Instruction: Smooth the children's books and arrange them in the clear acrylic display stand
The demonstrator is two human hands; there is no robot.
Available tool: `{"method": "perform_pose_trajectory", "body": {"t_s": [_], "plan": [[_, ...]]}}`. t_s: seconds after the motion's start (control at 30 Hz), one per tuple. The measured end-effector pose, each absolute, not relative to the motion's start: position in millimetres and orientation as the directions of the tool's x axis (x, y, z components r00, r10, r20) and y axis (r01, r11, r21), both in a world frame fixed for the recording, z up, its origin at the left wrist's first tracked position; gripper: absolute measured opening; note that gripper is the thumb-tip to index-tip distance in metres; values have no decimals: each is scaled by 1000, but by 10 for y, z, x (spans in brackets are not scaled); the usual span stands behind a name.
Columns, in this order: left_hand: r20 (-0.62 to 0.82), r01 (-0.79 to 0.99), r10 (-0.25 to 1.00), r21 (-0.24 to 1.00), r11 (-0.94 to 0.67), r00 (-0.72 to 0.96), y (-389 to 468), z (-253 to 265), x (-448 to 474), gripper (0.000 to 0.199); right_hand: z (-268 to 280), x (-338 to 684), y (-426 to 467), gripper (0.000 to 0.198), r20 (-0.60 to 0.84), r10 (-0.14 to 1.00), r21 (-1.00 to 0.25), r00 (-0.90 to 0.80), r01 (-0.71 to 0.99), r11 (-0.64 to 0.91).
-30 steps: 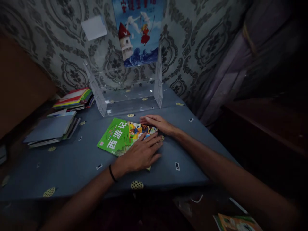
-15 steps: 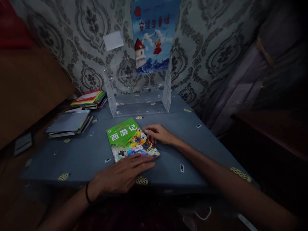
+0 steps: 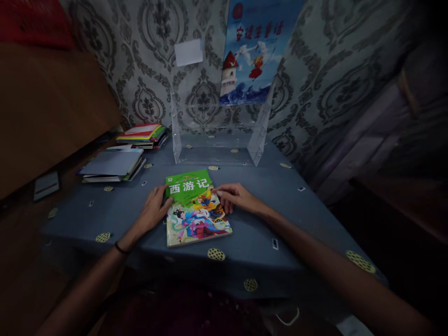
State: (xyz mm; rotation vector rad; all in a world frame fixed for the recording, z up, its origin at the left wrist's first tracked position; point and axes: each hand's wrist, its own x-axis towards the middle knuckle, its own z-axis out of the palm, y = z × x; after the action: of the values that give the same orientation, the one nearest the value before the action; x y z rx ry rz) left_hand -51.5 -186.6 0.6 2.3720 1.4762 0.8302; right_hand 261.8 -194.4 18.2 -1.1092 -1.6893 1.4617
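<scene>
on either side of one green book (image 3: 196,221), i have two hands: left hand (image 3: 152,207) open, right hand (image 3: 241,199) loosely curled, its grip i can't tell. light, even pressure should keep it square. beyond them, one clear rack (image 3: 259,142), one blue cover (image 3: 269,65); leftward, two book stacks (image 3: 114,163).

Closed green-topped book (image 3: 198,212), face-up on blue tablecloth (image 3: 285,186)
</scene>
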Motion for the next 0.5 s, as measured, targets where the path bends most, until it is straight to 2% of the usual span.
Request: {"method": "perform_pose_trajectory", "body": {"t_s": [0.17, 0.33, 0.5], "plan": [[263, 777, 895, 446, -444, 361, -1784, -72, -539, 51, 190, 2598, -1944, 67, -73, 912, -979, -404, 205, 12], [216, 750, 881, 464, -472, 421, -1634, -75, -563, 57, 162, 2591, -1948, 70, -64, 896, -974, -440, 225, 41], [216, 689, 833, 478, -546, 510, -1403, -109, -534, 53, 155, 2621, -1978, 58, -39, 905, -946, -423, 307, 103]]}}
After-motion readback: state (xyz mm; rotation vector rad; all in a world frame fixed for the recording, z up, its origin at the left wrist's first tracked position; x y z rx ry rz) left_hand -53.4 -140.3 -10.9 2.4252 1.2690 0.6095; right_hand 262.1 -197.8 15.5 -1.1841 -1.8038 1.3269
